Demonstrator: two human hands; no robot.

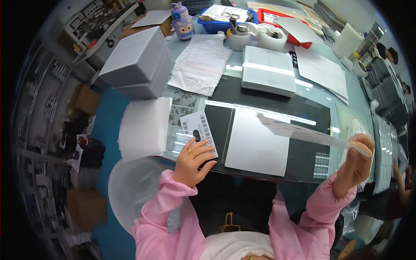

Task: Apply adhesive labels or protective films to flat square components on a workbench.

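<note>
My right hand, closed, pinches one end of a thin pale sheet. The sheet is raised over the right side of the table and tilted, seen nearly edge-on, with marks along its far end. Under it lies a white sheet or thin stack of paper on the dark mat. My left hand is open, fingers spread over a white card with large dark print. A small black oval object sits on that card by my fingertips.
White paper stacks stand left, a tall one and a low one. Behind the mat are another stack and a crumpled written sheet. A purple bottle, blue basket and red tray line the back.
</note>
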